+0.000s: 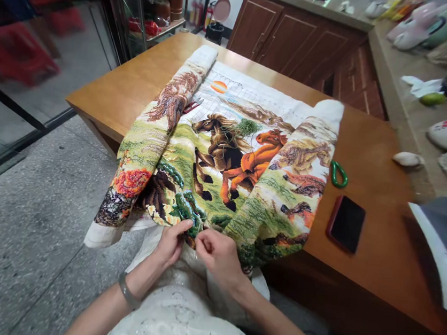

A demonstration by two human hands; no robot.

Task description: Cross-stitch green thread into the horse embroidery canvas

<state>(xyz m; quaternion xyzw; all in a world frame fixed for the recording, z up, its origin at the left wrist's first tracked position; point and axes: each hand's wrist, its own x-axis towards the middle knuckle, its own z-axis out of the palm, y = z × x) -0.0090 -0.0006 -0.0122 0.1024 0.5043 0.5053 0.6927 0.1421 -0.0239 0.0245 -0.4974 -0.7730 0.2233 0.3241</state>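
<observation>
A large cross-stitch cloth with running horses lies over the table's near corner, its two sides rolled up. My left hand grips the cloth's near edge, thumb on top and fingers underneath. Just beside it, my right hand is closed in a pinch at the same edge, over the stitched dark green part. Whatever is between those fingertips is too small to make out. A loose tangle of green thread rests on the horses. Near the left roll is a small red-handled tool.
On the wooden table, right of the cloth, are a green loop-shaped handle and a dark phone. A cluttered counter runs along the right. Shelves stand behind at left.
</observation>
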